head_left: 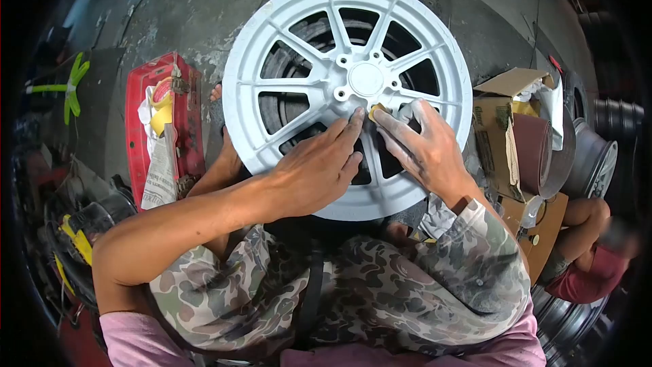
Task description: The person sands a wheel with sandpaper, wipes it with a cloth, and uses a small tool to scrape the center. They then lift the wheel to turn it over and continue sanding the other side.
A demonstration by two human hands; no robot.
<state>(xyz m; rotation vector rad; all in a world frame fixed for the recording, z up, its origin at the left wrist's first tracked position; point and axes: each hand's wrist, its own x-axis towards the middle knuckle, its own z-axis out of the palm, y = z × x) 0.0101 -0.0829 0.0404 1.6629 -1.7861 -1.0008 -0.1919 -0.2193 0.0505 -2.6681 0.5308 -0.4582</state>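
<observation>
Wheel (367, 79) white; scrap (375, 111) yellow-brown; box (136, 115) red; garment (401, 278) green-brown camouflage; sleeve (139, 340) pink

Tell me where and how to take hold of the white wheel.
Probably by the outer rim, one hand coming from each side. The white wheel lies face up, and its left and right edges are uncovered, while the left hand and right hand are nearer its centre. The gaps between the spokes might let fingers curl around the rim.
</observation>
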